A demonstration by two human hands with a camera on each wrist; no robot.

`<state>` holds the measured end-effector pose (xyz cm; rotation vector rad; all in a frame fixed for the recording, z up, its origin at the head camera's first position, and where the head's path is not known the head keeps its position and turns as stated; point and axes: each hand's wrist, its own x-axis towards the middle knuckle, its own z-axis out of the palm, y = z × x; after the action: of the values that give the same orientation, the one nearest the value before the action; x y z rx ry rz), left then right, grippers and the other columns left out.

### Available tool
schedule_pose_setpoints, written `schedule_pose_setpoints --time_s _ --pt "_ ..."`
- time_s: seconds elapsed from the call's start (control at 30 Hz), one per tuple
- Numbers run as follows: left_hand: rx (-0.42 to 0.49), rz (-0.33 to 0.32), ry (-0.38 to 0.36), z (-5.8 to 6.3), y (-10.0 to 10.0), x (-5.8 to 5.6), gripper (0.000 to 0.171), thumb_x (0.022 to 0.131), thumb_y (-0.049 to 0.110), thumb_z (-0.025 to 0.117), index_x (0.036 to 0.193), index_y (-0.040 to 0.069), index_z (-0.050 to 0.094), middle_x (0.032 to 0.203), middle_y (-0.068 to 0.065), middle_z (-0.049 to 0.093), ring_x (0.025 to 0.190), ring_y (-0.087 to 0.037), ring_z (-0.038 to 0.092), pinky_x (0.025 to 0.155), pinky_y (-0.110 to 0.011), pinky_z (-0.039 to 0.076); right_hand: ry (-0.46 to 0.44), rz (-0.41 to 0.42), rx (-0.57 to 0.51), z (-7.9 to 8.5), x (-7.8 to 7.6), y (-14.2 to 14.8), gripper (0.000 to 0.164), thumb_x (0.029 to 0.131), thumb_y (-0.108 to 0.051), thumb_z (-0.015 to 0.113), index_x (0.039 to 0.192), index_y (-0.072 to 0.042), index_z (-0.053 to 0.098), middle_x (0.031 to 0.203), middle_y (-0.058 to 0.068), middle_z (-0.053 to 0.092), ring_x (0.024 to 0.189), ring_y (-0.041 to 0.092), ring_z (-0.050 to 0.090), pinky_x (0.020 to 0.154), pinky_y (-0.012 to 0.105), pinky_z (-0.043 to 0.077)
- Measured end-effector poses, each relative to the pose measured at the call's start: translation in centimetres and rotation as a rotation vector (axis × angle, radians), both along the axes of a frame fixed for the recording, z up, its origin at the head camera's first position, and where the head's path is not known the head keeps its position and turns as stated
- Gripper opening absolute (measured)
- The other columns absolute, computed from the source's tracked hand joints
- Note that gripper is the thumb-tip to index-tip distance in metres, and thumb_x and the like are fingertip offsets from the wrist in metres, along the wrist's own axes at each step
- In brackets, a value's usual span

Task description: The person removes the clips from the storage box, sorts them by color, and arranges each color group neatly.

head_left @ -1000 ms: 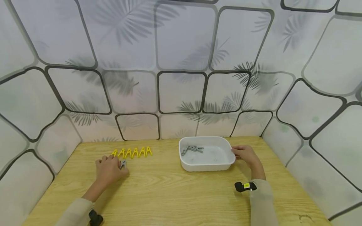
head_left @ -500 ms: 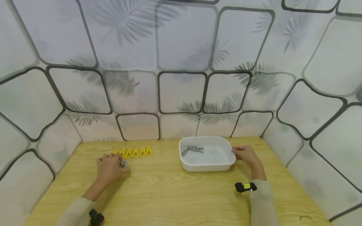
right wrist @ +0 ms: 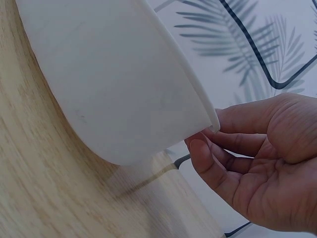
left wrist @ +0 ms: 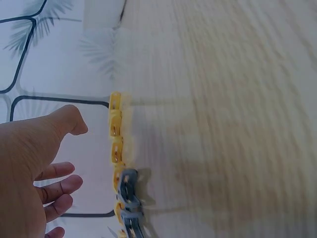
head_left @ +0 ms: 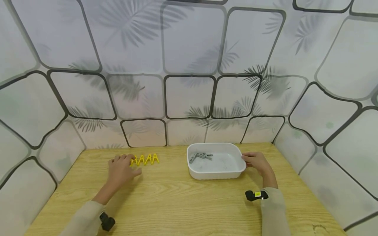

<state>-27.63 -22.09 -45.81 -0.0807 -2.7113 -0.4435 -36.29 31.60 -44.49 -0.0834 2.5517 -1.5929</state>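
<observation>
My left hand (head_left: 121, 168) hovers at the left end of a row of yellow clothespins (head_left: 148, 159), thumb apart from the loosely bent fingers, nothing between them. In the left wrist view, grey clothespins (left wrist: 130, 187) stand right in front of the nearer yellow ones, a short way from the hand. From the head view the hand hides them and the left part of the row. My right hand (head_left: 257, 161) holds the right end of a white plastic basin (head_left: 217, 175), its thumb and fingers pinching the rim. Several more grey clothespins (head_left: 201, 155) lie inside the basin, toward its left.
Everything sits on a wood-grain table (head_left: 177, 203). A patterned wall covering (head_left: 189, 98) rises behind the table and along both sides. The basin stands near the back edge, right of the yellow row.
My left hand has let go of a grey clothespin and shifted right along the yellow row, its thumb moving outward. The right hand and the basin have stayed put.
</observation>
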Motion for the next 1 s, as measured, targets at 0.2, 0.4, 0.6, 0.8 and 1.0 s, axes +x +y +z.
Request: schedule_pose_setpoints --time_s 0.2,0.4,0.6,0.8,1.0 --pt "0.001 -0.047 0.040 0.7 2.0 -1.3 0.044 0.081 0.033 0.078 0.114 0.005 0.069 0.096 -0.015 0.068 0.098 -0.042 0.057 0.086 -0.061 0.037 -0.002 -0.001 0.003 0.0 -0.1 0.1 0.044 0.102 -0.012 0.059 0.133 0.020 0.054 0.127 0.033 0.064 0.088 0.008 0.067 0.077 0.026 0.059" --pt "0.025 -0.112 0.090 1.0 4.9 -2.9 0.043 0.079 0.031 0.081 0.112 0.007 0.070 0.090 -0.010 0.067 0.093 -0.036 0.056 0.085 -0.058 0.039 0.000 0.005 0.000 0.0 0.0 0.1 0.044 0.102 -0.012 0.058 0.133 0.020 0.054 0.128 0.034 0.063 0.087 0.008 0.067 0.076 0.025 0.058" --pt "0.053 -0.174 0.075 1.7 8.3 -4.4 0.042 0.081 0.031 0.080 0.115 0.009 0.069 0.090 -0.010 0.065 0.088 -0.030 0.052 0.090 -0.058 0.038 0.002 -0.002 0.003 -0.1 -0.1 0.1 0.044 0.102 -0.012 0.059 0.132 0.020 0.055 0.128 0.033 0.064 0.087 0.007 0.067 0.077 0.026 0.058" --pt "0.096 -0.219 0.044 2.5 11.7 -5.9 0.040 0.080 0.029 0.082 0.113 0.010 0.069 0.091 -0.010 0.065 0.089 -0.029 0.051 0.092 -0.058 0.038 -0.006 -0.013 0.009 -0.2 -0.3 0.1 0.043 0.102 -0.013 0.059 0.132 0.018 0.056 0.129 0.031 0.064 0.087 0.006 0.066 0.078 0.026 0.058" --pt "0.109 -0.280 0.011 3.0 14.9 -6.8 0.041 0.080 0.028 0.083 0.113 0.009 0.069 0.092 -0.011 0.065 0.093 -0.029 0.053 0.091 -0.055 0.039 -0.005 -0.014 0.002 -0.3 -0.4 0.1 0.042 0.102 -0.013 0.059 0.132 0.017 0.057 0.129 0.031 0.064 0.088 0.007 0.067 0.078 0.025 0.058"
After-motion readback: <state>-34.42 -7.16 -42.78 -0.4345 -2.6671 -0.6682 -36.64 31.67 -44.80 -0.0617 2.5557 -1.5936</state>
